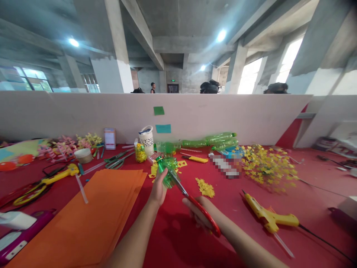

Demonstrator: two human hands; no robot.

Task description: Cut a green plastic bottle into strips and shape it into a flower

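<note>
My left hand (159,187) grips a cut piece of green plastic bottle (167,179), its thumb pressed along the side. In my right hand (201,211) is a pair of red-handled scissors (203,212), with the fingers wrapped round the handles. The scissor blades reach up and left against the green plastic; whether they are parted I cannot tell. Just right of the blades lies a pile of small yellow stars (205,187). Yellow paper scraps (182,163) with star cut-outs lie behind the bottle piece.
Orange sheets (106,208) lie left. A yellow glue gun (267,216) with a trailing cord is at right, another (60,175) at left. Green bottles (221,139), a yellow cutter knife (198,159), a white cup (146,139) and a yellow star bunch (266,165) stand before the white partition (111,111).
</note>
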